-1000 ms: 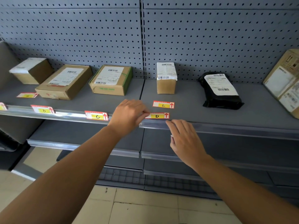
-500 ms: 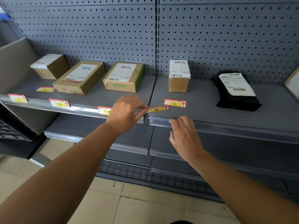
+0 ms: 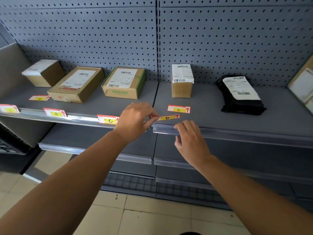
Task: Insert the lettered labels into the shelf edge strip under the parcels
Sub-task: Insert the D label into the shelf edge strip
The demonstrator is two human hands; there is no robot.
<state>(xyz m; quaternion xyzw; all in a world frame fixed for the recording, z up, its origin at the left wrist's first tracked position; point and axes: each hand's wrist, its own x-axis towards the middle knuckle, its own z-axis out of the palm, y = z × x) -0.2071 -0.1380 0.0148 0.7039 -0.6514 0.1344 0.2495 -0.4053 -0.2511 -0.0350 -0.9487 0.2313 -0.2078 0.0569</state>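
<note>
2 hands (image 3: 135, 121) (image 3: 191, 141), 6 labels (image 3: 179, 109), 6 parcels (image 3: 182, 80).

Labels (image 3: 179, 109) red-white, yellow centre; pegboard (image 3: 101, 39) grey, dotted; parcels (image 3: 124, 83) brown; one pouch (image 3: 241, 95) black.

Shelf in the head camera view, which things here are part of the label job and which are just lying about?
Part of the job:
D label, pinched in the left hand
E label, loose on the shelf
edge strip, touched by the right hand
B label and C label, already in the strip
parcels

Just lying about:
lower shelves
</note>
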